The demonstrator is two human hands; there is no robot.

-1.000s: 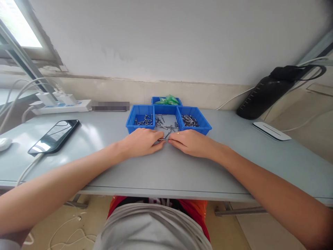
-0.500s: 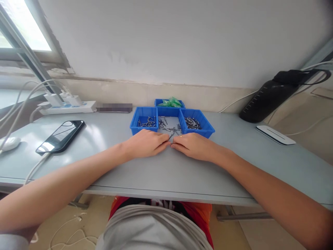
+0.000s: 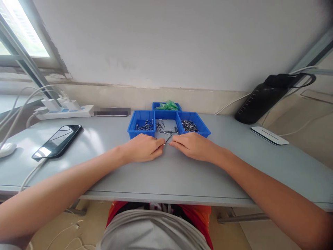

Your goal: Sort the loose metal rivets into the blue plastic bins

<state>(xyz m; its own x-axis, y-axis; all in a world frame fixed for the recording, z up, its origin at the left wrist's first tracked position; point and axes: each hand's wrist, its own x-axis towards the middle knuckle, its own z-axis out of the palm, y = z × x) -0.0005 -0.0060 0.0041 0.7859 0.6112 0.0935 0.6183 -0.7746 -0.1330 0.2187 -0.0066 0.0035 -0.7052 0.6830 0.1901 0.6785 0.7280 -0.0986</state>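
Note:
My left hand point(image 3: 145, 147) and my right hand point(image 3: 194, 146) face each other low over the table, fingertips a small gap apart. A thin metal piece point(image 3: 166, 143) spans that gap, its left end in my left hand's pinch and its right end at my right fingertips. Just behind lie loose metal pieces point(image 3: 169, 132) on the tabletop, between a left blue bin point(image 3: 142, 133) and a right blue bin point(image 3: 201, 125). Both bins hold several similar pieces. At the back, a smaller blue bin point(image 3: 166, 107) holds green plastic bags point(image 3: 169, 105).
A phone point(image 3: 58, 140), a white mouse point(image 3: 7, 149) and a power strip point(image 3: 70, 111) with cables are on the left. A dark flat object point(image 3: 111, 111) lies by the wall. To the right are a black bottle point(image 3: 261, 99) and a white flat device point(image 3: 270, 135).
My hands have moved slightly apart, and the thin piece between their fingertips now shows. The whole view has shifted a little.

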